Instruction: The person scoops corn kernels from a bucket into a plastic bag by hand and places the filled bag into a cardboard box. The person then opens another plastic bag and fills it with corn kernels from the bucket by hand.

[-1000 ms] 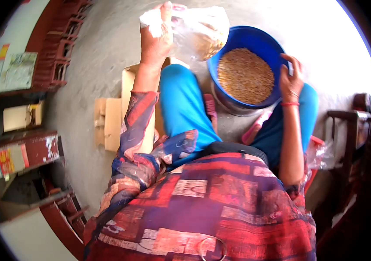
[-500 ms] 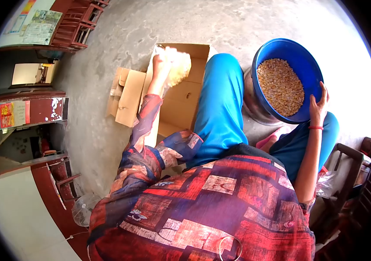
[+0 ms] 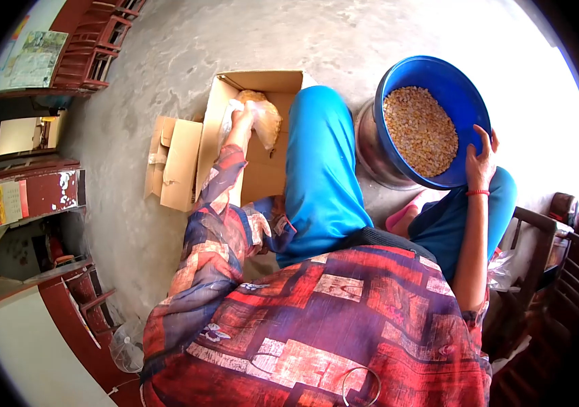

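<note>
My left hand (image 3: 240, 122) is closed on the gathered side of a clear plastic bag (image 3: 268, 126) with yellowish contents, which I cannot make out exactly. Bag and hand are inside the far part of an open cardboard box (image 3: 265, 180), left of my knee. At the right, a blue basin (image 3: 467, 102) holds a layer of pale yellow corn kernels (image 3: 421, 132) and tilts toward me. My right hand (image 3: 482, 163) grips the basin's near right rim, thumb inside and fingers around the outer side.
Under the basin stands a round metal container (image 3: 371, 152). The box's flaps (image 3: 179, 163) stick out leftward over the concrete floor (image 3: 187, 54). A wooden chair (image 3: 533, 251) is at the lower right, and a fan (image 3: 126, 346) stands at the lower left.
The bag in my left hand has gone down into the box, away from the raised position near its far edge. My right hand stays on the basin rim. The view has shifted slightly.
</note>
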Tool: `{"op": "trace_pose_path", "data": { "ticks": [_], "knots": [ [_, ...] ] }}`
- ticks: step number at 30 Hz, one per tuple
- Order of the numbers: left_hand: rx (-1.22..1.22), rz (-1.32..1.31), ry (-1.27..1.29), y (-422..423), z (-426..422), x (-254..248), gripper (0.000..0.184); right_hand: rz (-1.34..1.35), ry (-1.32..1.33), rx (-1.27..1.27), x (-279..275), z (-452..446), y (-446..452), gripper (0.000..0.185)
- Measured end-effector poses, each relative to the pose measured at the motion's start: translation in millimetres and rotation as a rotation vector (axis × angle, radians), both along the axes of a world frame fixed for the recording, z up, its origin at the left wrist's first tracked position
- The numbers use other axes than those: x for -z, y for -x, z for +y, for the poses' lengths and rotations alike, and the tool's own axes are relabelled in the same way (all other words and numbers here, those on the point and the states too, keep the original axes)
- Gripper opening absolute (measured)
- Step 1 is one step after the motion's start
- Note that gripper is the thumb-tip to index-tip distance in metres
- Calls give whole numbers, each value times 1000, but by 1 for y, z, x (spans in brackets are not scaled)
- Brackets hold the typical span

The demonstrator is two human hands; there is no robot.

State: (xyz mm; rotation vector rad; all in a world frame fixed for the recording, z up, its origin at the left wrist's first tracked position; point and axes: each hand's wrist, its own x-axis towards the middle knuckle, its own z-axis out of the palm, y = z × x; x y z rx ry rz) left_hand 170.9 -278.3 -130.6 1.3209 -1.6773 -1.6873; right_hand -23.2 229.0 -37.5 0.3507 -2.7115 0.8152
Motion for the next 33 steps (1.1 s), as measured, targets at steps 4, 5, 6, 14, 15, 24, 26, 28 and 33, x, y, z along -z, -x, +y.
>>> {"op": "trace_pose_path", "data": {
  "ticks": [4, 5, 6, 14, 15, 24, 26, 28, 33],
  "knots": [
    [68, -169, -43, 13, -10, -17, 25, 12, 6, -4, -6, -3, -3, 43],
    [21, -159, -89, 12, -8, -22, 26, -14, 15, 5, -7, -3, -3, 41],
    [-24, -149, -135, 12, -2, -30, 28, -16, 16, 9, -5, -3, -2, 41],
    [278, -143, -156, 26, 37, -58, 36, -95, 63, 37, -6, -5, -3, 41],
    [335, -102, -128, 35, 43, -66, 36, -66, 88, 14, -5, -5, -2, 41],
    [727, 158, 351, 115, 133, -158, 40, -100, 113, 65, -1, -8, -2, 38],
    [960, 19, 781, 121, 141, -149, 38, -156, 128, 80, -3, -9, -1, 38],
    [1060, -38, 953, 117, 144, -127, 39, -116, 124, 85, -1, -10, -2, 38],
    [1109, -392, 1161, 90, 169, -160, 30, -3, 113, 92, 11, -11, 4, 35]
  ]
}}
